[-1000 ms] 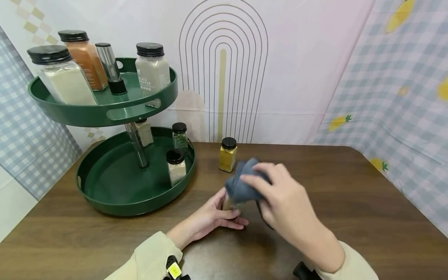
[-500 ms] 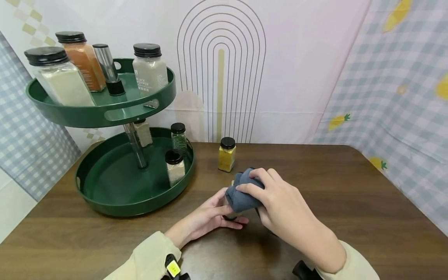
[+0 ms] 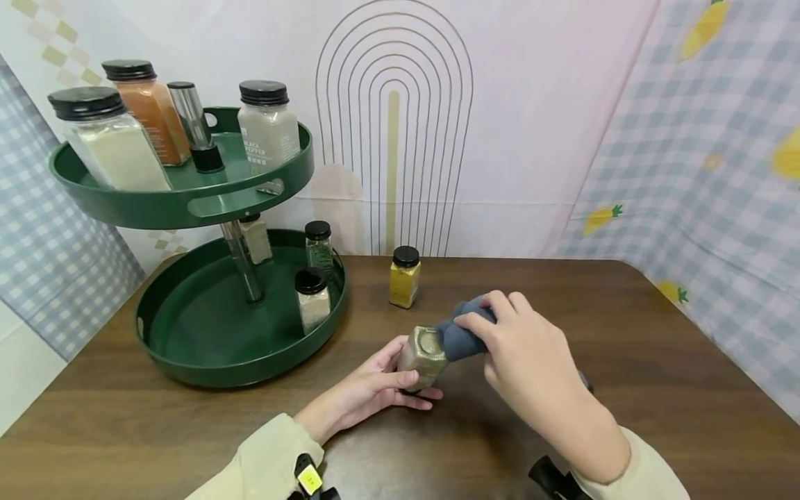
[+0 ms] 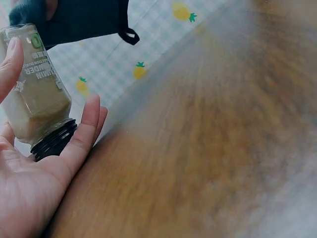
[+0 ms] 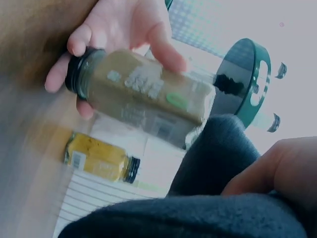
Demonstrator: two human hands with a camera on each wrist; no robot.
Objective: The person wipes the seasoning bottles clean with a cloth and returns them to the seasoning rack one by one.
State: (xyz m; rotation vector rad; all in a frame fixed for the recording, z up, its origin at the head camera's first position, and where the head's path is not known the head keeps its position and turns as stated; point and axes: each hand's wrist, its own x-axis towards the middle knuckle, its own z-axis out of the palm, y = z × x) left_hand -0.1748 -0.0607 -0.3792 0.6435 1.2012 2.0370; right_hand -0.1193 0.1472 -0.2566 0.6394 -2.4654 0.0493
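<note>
My left hand holds a square glass spice jar tipped over, its base turned up. In the left wrist view the jar's black cap points down by the fingers, and tan powder shows behind a label partly legible as cumin powder. My right hand grips a bunched dark blue-grey cloth beside the jar's base. A hanging loop shows on the cloth in the left wrist view. From the right wrist, the cloth appears close to the jar's base end; whether they touch I cannot tell.
A two-tier green rack stands at left on the wooden table. Large black-capped jars fill part of its upper tier; smaller ones, including a white-powder jar, stand below. A yellow spice jar stands behind my hands.
The cloth in my right hand first covered the jar, then moved right, uncovering its base. My left hand keeps its place and still holds the jar.
</note>
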